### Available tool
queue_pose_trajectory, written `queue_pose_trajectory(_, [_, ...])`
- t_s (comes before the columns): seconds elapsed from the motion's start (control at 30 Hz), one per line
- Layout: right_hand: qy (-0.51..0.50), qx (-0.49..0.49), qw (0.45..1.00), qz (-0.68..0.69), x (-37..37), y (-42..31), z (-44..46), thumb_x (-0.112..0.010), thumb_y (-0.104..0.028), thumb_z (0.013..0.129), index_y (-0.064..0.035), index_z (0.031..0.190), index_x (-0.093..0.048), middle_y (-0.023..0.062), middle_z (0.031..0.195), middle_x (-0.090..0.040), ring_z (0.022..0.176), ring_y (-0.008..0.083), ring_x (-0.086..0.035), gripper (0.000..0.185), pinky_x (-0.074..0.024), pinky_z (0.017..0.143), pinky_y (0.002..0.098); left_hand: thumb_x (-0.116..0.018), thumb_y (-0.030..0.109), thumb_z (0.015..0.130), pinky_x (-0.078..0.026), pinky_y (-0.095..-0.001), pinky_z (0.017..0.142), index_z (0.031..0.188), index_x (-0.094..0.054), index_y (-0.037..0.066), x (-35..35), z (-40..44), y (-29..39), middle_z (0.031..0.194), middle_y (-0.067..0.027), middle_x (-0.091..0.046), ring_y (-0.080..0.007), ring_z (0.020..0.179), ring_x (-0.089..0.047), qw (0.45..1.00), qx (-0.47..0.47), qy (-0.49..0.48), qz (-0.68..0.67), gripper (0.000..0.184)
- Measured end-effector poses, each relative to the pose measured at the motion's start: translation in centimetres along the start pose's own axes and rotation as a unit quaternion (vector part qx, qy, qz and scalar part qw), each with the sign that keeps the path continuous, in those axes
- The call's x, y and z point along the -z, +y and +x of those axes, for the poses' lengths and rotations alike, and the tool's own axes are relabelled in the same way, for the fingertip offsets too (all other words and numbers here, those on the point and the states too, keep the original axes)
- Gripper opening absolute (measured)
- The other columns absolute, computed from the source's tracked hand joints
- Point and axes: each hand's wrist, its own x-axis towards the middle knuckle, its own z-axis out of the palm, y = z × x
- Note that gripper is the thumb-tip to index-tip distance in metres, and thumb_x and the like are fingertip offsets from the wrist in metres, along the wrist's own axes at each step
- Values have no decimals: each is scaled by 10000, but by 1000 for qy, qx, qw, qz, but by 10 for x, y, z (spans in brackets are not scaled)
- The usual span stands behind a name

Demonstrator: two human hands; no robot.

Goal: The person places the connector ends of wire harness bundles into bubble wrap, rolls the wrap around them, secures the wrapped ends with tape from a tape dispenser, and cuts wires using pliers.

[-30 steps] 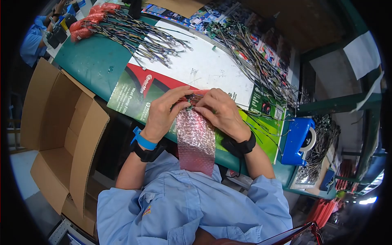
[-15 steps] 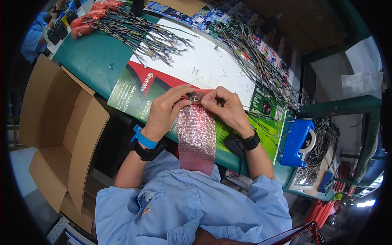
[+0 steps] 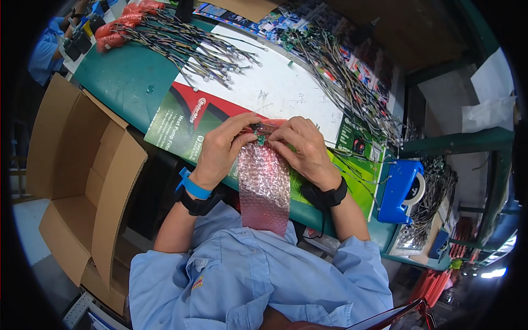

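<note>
Near the front of the tabletop [image 3: 118, 69]: the left hand [image 3: 220, 151] and right hand [image 3: 309, 151] meet over the upper end of a strip of bubble wrap [image 3: 264, 187].
Left fingers [image 3: 240, 124]: thumb and forefinger grasping a small green piece [image 3: 260, 141], which sits at the top of the bubble wrap.
Right fingers [image 3: 283, 136]: bent, tips gathered just beside the green piece; whether they grasp anything, I cannot tell.
Bubble wrap: pinkish and glossy, running from beneath the hands down past the tabletop's edge to the blue shirt [image 3: 247, 269].
Wrists: blue wristband [image 3: 197, 190] on the left, black band [image 3: 334, 192] on the right.
Printed sheet [image 3: 173, 129]: red and green, lettered "Heat Pump", beside the left hand.
White sheet [image 3: 280, 71]: flat beyond the hands, bearing small handwritten marks.
Cable bundles [image 3: 176, 44]: fanned at the far left, connectors over the white sheet, red wrapping [image 3: 129, 25] around their other ends.
Loose cables [image 3: 352, 88]: heaped at the far right.
Tape dispenser [image 3: 391, 195]: blue, right of the right hand.
Cardboard box [image 3: 69, 143]: open, left of the tabletop.
Co-worker: blue sleeve [image 3: 44, 58] at the upper left.
</note>
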Motion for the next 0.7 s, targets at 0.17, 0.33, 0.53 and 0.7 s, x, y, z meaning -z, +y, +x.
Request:
queue_pose_trajectory(0.17, [19, 41, 999, -21, -2, 2, 2, -785, -68, 771, -78, 909, -697, 56, 836, -611, 798, 249, -598, 164, -450, 715, 365, -705, -25, 871, -571, -300, 800, 1207, -676, 11, 1, 1, 0, 1165, -131, -707, -199, 915, -707, 1000, 1, -3, 5, 339])
queue_pose_trajectory(0.33, [-5, 5, 998, -67, -3, 4, 0, -775, -69, 775, -85, 868, -685, 61, 833, -596, 776, 255, -590, 131, -442, 700, 366, -712, -18, 869, -570, -306, 807, 1209, -675, 13, 1, 1, 1, 1163, -131, -707, -204, 926, -707, 1000, -4, 0, 8, 343])
queue_pose_trajectory(0.53, [-20, -117, 987, 106, -5, 10, -4, -749, -117, 873, -67, 929, -707, 44, 827, -591, 769, 180, -584, 86, -453, 713, 304, -726, 15, 872, -562, -313, 828, 1222, -671, 19, 1, 0, -2, 1166, -133, -707, -213, 943, -706, 1000, -10, -2, 20, 354])
queue_pose_trajectory(0.7, [-38, -285, 925, 250, -9, 20, -6, -708, -160, 955, -18, 999, -702, -8, 885, -641, 823, 73, -571, 149, -459, 749, 236, -723, 30, 881, -564, -311, 821, 1227, -670, 20, 1, 1, 1, 1166, -135, -707, -211, 939, -707, 1000, -4, -2, 19, 350])
